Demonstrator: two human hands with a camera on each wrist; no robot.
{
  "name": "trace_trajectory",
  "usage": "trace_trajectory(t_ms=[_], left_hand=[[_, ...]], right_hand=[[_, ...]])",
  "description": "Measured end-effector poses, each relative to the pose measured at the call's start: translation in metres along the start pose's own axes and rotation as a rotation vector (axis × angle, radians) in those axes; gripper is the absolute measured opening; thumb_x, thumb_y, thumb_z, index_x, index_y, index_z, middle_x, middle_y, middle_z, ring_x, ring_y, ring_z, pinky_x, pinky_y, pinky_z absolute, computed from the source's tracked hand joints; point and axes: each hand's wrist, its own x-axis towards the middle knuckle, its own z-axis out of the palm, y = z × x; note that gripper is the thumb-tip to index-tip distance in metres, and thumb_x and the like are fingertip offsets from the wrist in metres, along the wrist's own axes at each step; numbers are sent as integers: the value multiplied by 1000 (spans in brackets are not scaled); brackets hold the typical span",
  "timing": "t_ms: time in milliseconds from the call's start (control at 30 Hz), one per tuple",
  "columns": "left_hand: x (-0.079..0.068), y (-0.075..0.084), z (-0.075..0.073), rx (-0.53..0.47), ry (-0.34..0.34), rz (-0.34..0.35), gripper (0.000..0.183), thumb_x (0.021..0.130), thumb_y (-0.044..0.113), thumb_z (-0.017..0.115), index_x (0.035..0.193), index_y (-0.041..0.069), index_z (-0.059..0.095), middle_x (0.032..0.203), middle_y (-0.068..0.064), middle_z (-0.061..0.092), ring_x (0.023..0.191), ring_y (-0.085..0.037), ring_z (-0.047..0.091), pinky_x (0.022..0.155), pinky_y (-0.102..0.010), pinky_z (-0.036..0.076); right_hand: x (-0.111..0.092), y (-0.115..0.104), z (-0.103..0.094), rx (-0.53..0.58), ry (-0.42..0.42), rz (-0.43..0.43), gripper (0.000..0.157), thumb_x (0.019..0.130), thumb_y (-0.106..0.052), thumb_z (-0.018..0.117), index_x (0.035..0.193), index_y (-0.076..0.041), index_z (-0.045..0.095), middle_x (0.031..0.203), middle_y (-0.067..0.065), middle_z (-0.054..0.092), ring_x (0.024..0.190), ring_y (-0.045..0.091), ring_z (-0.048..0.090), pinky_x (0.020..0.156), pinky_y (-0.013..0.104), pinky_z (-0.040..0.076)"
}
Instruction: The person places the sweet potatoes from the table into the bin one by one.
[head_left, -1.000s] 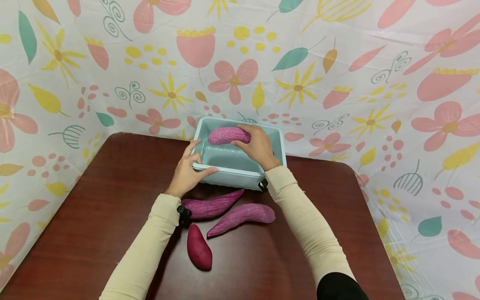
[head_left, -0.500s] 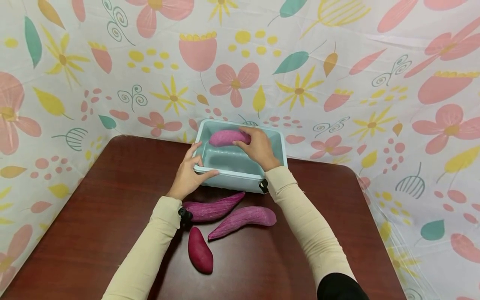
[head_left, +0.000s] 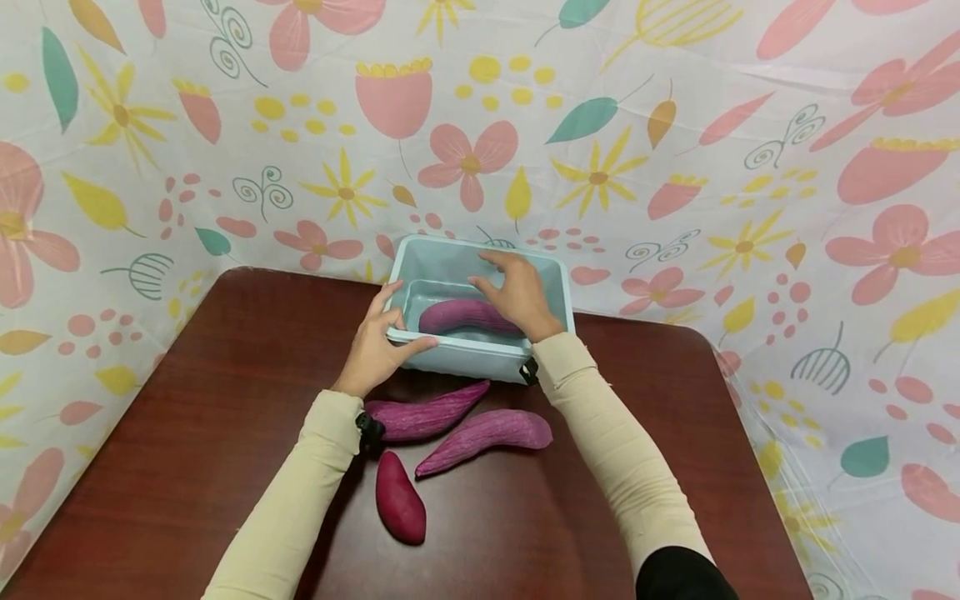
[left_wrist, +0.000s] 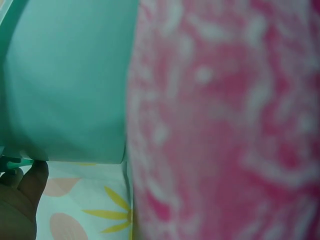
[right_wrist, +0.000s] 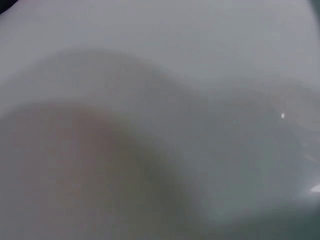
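Observation:
My left hand (head_left: 377, 344) grips the near left corner of a pale blue plastic bin (head_left: 465, 358), thumb along the front rim and fingers at the left wall. In the left wrist view part of this hand (left_wrist: 22, 200) shows at the bin's edge (left_wrist: 70, 90). My right hand (head_left: 520, 293) is inside the bin, thumb and fingers spread apart with nothing between them. Beneath it, a long purple sweet potato (head_left: 461, 317) lies along the bin's near side, its right end hidden by the hand. The right wrist view is mostly a grey blur.
Two streaked purple sweet potatoes, one (head_left: 431, 415) by my left wrist and one (head_left: 491, 436) nearer me, lie before the bin on the brown table (head_left: 630, 508). A smaller dark red one (head_left: 400, 498) lies closest. A flowered cloth (head_left: 300, 125) hangs behind.
The sweet potato has left my right hand's grip and now lies lower, along the bin's near side. The right hand has opened; the left hand stays on the bin.

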Motion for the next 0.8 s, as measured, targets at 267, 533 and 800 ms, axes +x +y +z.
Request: trace_trajectory(t_ms=[267,533,800], left_hand=[[1,-2,1,-5,6,-5,53,81,40,85,76,9,42,165,7,29,157,-28,22,97,-50,42],[2,-1,0,-12,6,-8,53,81,40,85,75,9,42,165,8,28,156,-28,25,97,-49,43],[0,0,0,-16,-4,-23,54,81,41,84,76,8,42,165,7,28,156,-28,24,97,-49,41]], right_hand=[[-11,2,-7,12,-12,27,50,95,-35,71,136,-8,62,137,14,64,117,37,65,99,48,51],[-19,-1,-12,1,18,7,51,93,-37,72,134,-8,64,136,13,66,129,32,59,106,47,47],[-28,-2,-15,14,30,-4,51,93,-36,72,133,-5,63,135,14,66,124,33,62,103,47,49]])
